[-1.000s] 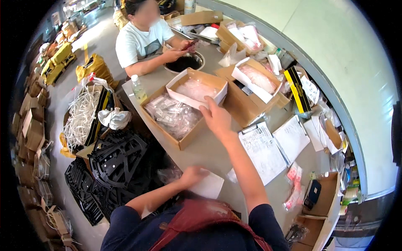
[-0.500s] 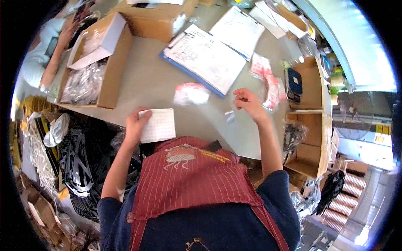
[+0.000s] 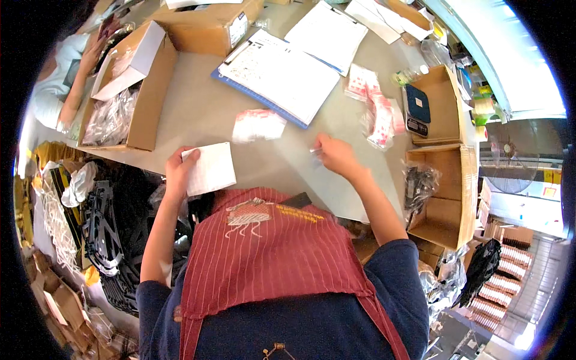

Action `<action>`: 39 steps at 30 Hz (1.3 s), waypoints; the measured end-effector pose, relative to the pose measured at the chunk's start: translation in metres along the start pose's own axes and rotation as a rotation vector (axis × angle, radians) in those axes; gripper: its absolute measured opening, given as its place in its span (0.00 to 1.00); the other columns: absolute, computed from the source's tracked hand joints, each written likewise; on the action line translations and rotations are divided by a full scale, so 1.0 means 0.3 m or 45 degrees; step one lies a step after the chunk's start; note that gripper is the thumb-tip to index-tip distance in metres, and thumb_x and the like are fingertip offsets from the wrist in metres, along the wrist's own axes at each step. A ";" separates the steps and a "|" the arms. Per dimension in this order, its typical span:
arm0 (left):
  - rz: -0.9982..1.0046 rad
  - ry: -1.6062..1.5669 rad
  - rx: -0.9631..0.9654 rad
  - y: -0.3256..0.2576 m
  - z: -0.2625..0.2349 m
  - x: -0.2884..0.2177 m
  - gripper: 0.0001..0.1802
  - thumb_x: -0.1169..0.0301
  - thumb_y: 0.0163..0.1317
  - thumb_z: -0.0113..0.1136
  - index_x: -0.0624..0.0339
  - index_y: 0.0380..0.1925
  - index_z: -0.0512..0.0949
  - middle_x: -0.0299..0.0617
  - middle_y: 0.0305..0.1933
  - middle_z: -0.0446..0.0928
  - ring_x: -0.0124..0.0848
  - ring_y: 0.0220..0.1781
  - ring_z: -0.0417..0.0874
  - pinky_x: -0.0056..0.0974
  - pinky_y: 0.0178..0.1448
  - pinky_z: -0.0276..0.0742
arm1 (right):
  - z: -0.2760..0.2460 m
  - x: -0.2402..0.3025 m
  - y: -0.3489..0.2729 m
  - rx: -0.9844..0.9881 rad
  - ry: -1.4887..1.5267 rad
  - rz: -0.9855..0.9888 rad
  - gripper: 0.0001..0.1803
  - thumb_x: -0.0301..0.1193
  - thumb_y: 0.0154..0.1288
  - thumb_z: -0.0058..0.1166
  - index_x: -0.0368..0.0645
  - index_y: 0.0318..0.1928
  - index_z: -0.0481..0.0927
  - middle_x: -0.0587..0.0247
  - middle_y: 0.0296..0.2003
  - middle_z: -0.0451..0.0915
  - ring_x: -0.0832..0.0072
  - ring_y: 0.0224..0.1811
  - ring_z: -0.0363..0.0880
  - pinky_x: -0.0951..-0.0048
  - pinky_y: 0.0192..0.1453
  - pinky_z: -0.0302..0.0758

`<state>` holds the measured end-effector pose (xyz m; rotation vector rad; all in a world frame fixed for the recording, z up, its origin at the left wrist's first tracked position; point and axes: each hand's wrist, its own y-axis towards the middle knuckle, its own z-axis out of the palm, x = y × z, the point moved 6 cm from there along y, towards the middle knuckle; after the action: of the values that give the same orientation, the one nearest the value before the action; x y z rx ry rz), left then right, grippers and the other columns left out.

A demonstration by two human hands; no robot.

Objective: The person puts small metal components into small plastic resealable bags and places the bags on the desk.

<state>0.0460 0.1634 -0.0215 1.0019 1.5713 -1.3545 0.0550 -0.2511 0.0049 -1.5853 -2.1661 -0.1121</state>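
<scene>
My left hand grips a white sheet or thin pad of paper with a faint printed grid by its left edge, thumb on top, just above the table's near edge. My right hand hovers over the table with its fingers pinched together. A tiny pale bit shows at its fingertips, too small to name. Between the hands and farther off lies a blurred red-and-white plastic packet. Beyond it rests a blue clipboard with white papers. More red-and-white packets lie in a row to the right.
An open cardboard box of clear plastic bags stands at the left. Two cardboard trays line the right edge, with a small dark scale in the far one. At the far left is another person's arm.
My right hand has come left and its fingers have closed into a pinch. The small pale piece seen below it is no longer on the table. My left hand and the paper have tilted slightly.
</scene>
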 end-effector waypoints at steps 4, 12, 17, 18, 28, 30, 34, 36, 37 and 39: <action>0.014 -0.053 -0.009 -0.002 -0.005 0.020 0.14 0.66 0.66 0.65 0.66 0.43 0.81 0.35 0.32 0.80 0.22 0.30 0.78 0.29 0.35 0.73 | -0.070 -0.025 0.034 0.201 0.138 0.149 0.16 0.35 0.61 0.61 0.47 0.49 0.77 0.51 0.41 0.82 0.53 0.47 0.80 0.52 0.50 0.75; -0.022 -0.137 -0.029 -0.021 0.029 -0.006 0.13 0.67 0.65 0.65 0.66 0.43 0.81 0.36 0.33 0.81 0.23 0.31 0.78 0.29 0.36 0.73 | -0.011 -0.041 0.066 0.036 0.226 -0.185 0.12 0.38 0.61 0.63 0.44 0.40 0.80 0.56 0.34 0.81 0.57 0.39 0.79 0.58 0.47 0.76; -0.017 -0.123 0.020 -0.064 0.099 -0.017 0.13 0.66 0.65 0.65 0.65 0.43 0.81 0.34 0.33 0.81 0.22 0.31 0.77 0.29 0.37 0.73 | -0.013 0.014 0.049 0.104 0.541 0.005 0.12 0.37 0.62 0.60 0.41 0.39 0.81 0.52 0.30 0.81 0.57 0.34 0.81 0.62 0.42 0.77; 0.031 -0.074 0.030 -0.074 0.120 -0.039 0.13 0.66 0.65 0.65 0.65 0.42 0.81 0.34 0.33 0.81 0.21 0.32 0.77 0.29 0.37 0.73 | 0.002 0.015 0.045 0.107 0.599 0.017 0.11 0.36 0.63 0.59 0.42 0.41 0.83 0.52 0.33 0.83 0.58 0.36 0.82 0.62 0.43 0.77; 0.199 0.153 0.233 -0.086 0.267 -0.182 0.13 0.64 0.66 0.64 0.63 0.42 0.81 0.34 0.34 0.80 0.21 0.35 0.76 0.29 0.40 0.72 | 0.012 -0.008 0.011 -0.017 1.013 -0.110 0.29 0.16 0.56 0.52 0.43 0.60 0.77 0.54 0.53 0.83 0.66 0.50 0.83 0.64 0.56 0.78; 0.194 0.144 0.260 -0.080 0.290 -0.191 0.13 0.63 0.66 0.64 0.63 0.41 0.81 0.34 0.34 0.80 0.21 0.35 0.76 0.29 0.41 0.72 | -0.024 -0.010 -0.003 -0.057 0.890 -0.103 0.30 0.15 0.55 0.51 0.44 0.61 0.76 0.54 0.54 0.82 0.64 0.53 0.81 0.64 0.57 0.78; 0.314 0.242 0.321 -0.072 0.358 -0.226 0.11 0.67 0.67 0.63 0.64 0.43 0.82 0.36 0.36 0.82 0.21 0.38 0.78 0.30 0.44 0.75 | -0.100 -0.014 -0.053 -0.669 0.076 -0.202 0.25 0.18 0.56 0.54 0.44 0.57 0.77 0.55 0.50 0.82 0.60 0.57 0.79 0.63 0.59 0.77; 0.361 0.257 0.298 -0.073 0.355 -0.211 0.11 0.68 0.67 0.63 0.65 0.43 0.83 0.38 0.36 0.84 0.22 0.39 0.80 0.31 0.46 0.77 | -0.118 0.078 -0.037 -0.602 0.241 -0.160 0.22 0.21 0.57 0.56 0.44 0.55 0.78 0.55 0.49 0.82 0.58 0.55 0.80 0.62 0.59 0.77; 0.372 0.255 0.316 -0.076 0.371 -0.209 0.10 0.70 0.67 0.63 0.65 0.43 0.82 0.36 0.37 0.83 0.21 0.40 0.79 0.30 0.46 0.76 | -0.128 0.119 -0.039 -0.557 0.419 -0.107 0.19 0.24 0.59 0.58 0.44 0.52 0.78 0.54 0.47 0.82 0.56 0.54 0.80 0.61 0.58 0.77; 0.387 0.258 0.347 -0.089 0.410 -0.230 0.09 0.71 0.67 0.63 0.65 0.42 0.82 0.33 0.38 0.82 0.20 0.40 0.78 0.28 0.46 0.75 | -0.129 0.206 -0.043 -0.458 0.615 -0.130 0.16 0.26 0.60 0.59 0.43 0.50 0.78 0.53 0.45 0.81 0.56 0.52 0.80 0.61 0.57 0.77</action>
<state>0.0553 0.0345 0.0408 1.5197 1.3279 -1.3044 0.0402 -0.2132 0.0667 -1.4321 -1.9055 -0.8665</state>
